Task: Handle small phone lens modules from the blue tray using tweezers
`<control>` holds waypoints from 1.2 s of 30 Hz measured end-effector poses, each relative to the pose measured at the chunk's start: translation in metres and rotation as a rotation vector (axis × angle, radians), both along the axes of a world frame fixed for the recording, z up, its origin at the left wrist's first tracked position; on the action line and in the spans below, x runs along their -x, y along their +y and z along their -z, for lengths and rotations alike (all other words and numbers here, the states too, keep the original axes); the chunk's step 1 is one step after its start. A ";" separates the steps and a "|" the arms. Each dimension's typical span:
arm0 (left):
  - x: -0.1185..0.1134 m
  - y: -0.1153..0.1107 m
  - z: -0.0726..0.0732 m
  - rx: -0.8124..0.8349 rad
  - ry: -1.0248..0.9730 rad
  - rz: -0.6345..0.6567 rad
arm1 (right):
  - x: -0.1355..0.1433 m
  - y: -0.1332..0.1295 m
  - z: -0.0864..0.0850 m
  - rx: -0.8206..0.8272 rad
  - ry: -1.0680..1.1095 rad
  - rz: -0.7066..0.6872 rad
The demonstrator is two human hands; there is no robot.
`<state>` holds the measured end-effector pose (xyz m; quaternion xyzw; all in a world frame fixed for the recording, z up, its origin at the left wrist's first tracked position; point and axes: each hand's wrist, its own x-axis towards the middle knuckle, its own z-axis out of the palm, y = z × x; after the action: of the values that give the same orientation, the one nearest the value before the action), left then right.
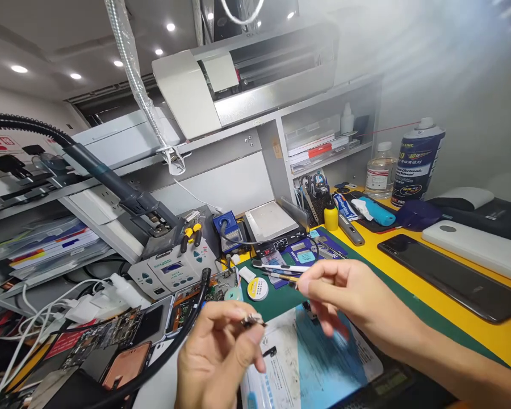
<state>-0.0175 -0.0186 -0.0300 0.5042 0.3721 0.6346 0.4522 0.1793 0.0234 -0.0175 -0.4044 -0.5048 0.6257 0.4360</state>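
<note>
My left hand point(221, 358) pinches a small metallic part point(252, 320) between thumb and fingertips, above the near edge of the work mat. To its right, my right hand point(353, 292) has thumb and forefinger pressed together at a tiny dark piece point(296, 283), too small to name. The two hands are apart. Below them lies a stained blue and white pad point(319, 358) with a small dark piece point(271, 351) on it. Another dark part point(310, 311) shows partly behind the fingers of my right hand.
A green mat point(281, 296) covers a yellow bench. Behind the hands are a round tin point(258, 289), a brush point(276, 266) and a heating plate point(272, 221). Phones point(451, 275) lie right, near a spray can point(417, 162). A black hose point(174, 346) and circuit boards point(106, 341) are left.
</note>
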 end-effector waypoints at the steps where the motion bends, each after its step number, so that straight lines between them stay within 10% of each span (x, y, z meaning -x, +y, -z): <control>1: 0.005 0.003 -0.002 0.005 0.026 -0.022 | 0.000 0.002 0.001 -0.016 -0.085 0.018; 8: 0.031 0.013 -0.003 -0.126 0.351 -0.142 | 0.023 0.000 0.006 0.201 -0.414 -0.143; 24: 0.039 0.015 0.010 -0.845 0.840 -0.291 | 0.053 -0.026 -0.007 0.572 -0.388 0.050; 30: 0.038 0.012 0.011 -1.071 0.994 -0.368 | 0.023 -0.042 -0.034 0.357 -0.309 -0.013; 36: 0.033 0.002 0.012 -1.262 1.169 -0.423 | 0.009 -0.066 -0.022 -0.309 -0.418 0.016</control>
<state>-0.0504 -0.0168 -0.0416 0.8241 0.2096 0.4327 -0.2995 0.1706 -0.0427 0.0045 -0.4577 -0.6702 0.4405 0.3839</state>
